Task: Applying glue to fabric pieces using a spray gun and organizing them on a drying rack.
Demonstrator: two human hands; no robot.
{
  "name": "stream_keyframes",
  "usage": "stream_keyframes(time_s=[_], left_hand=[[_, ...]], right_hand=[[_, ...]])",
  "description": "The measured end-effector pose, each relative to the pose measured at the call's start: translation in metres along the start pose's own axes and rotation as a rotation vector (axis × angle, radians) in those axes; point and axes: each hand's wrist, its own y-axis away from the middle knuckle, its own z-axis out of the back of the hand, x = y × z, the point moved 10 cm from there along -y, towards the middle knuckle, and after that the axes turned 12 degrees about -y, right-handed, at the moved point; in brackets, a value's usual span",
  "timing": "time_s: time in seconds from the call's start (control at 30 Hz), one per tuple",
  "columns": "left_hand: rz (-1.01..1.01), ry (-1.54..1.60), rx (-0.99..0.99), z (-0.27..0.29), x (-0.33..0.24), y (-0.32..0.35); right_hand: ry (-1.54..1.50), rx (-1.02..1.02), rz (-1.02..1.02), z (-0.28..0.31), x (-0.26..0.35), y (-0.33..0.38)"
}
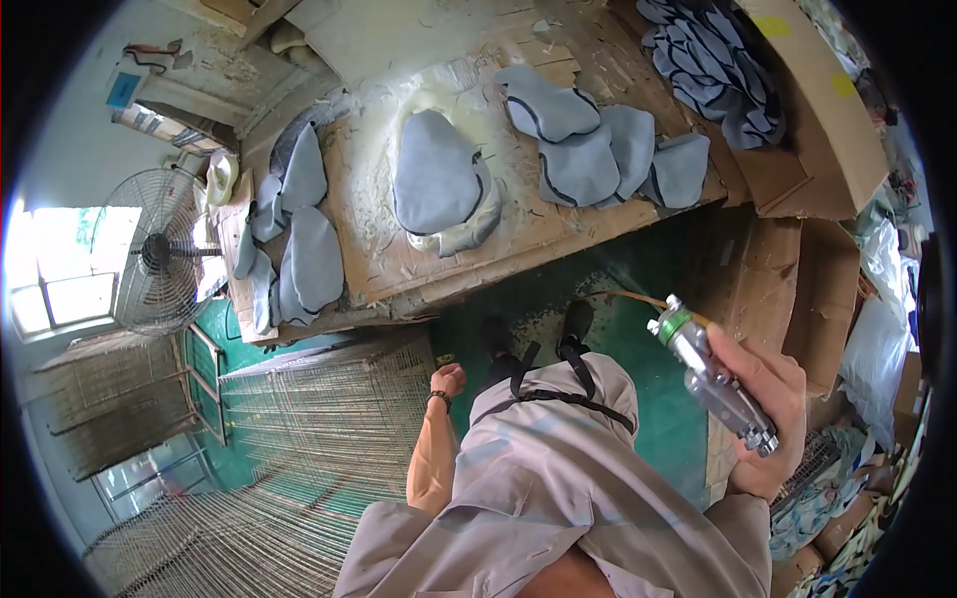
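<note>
My right hand [763, 384] is wrapped round a metal spray gun [708, 374] with a green ring; an orange-brown hose [638, 296] runs near its upper end. The gun is held off to the right, apart from the table. My left hand [448, 380] hangs low beside my body, its fingers curled with nothing visible in them. On the table's glue-crusted middle lies a grey fabric piece [436, 171], over a pale padded form [461, 239] showing at its lower edge. Grey pieces with dark edging [583, 164] overlap on the right; more grey pieces [314, 259] lie on the left.
The cardboard-covered table [498, 264] stands ahead. A box [832, 110] beside a heap of grey pieces [713, 70] is at the far right, with another open box [827, 299] below. Wire racks [329, 409] and a large fan [157, 249] stand on the left.
</note>
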Motion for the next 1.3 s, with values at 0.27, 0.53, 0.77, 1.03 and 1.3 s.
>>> stream_keyframes(time_s=[0.27, 0.53, 0.77, 1.03, 1.3], left_hand=[[0.005, 0.01, 0.01, 0.004, 0.008, 0.003], [-0.008, -0.035, 0.011, 0.02, 0.012, -0.006], [-0.342, 0.146, -0.136, 0.051, -0.071, -0.008], [-0.913, 0.39, -0.799, 0.142, -0.273, 0.084], [-1.113, -0.488, -0.961, 0.139, -0.435, 0.129]], right_hand=[[-0.141, -0.111, -0.264, -0.009, -0.007, -0.009], [-0.067, 0.196, 0.179, -0.045, 0.054, -0.026], [-0.023, 0.198, 0.231, -0.055, 0.073, -0.018], [0.049, 0.21, 0.056, -0.041, 0.059, -0.009], [0.052, 0.205, 0.004, -0.009, 0.035, -0.002]])
